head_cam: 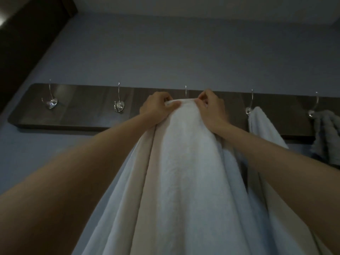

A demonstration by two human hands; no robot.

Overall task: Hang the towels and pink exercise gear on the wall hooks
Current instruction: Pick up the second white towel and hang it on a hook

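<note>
A large white towel (pixel 185 162) hangs down from the middle hook (pixel 186 92) of a dark wooden hook board (pixel 84 105) on the wall. My left hand (pixel 158 109) grips the towel's top edge just left of that hook. My right hand (pixel 211 109) pinches the same edge just right of it. The hook's lower part is hidden behind the towel. A smaller white towel (pixel 261 124) hangs from the fourth hook (pixel 249 107). A grey towel (pixel 325 133) hangs from the fifth hook (pixel 313 109). No pink gear is in view.
Two bare metal hooks (pixel 50 100) (pixel 118 103) stand on the board's left part. The wall (pixel 165 52) is blue-grey. A dark wooden panel (pixel 27 34) runs along the upper left corner. The room is dim.
</note>
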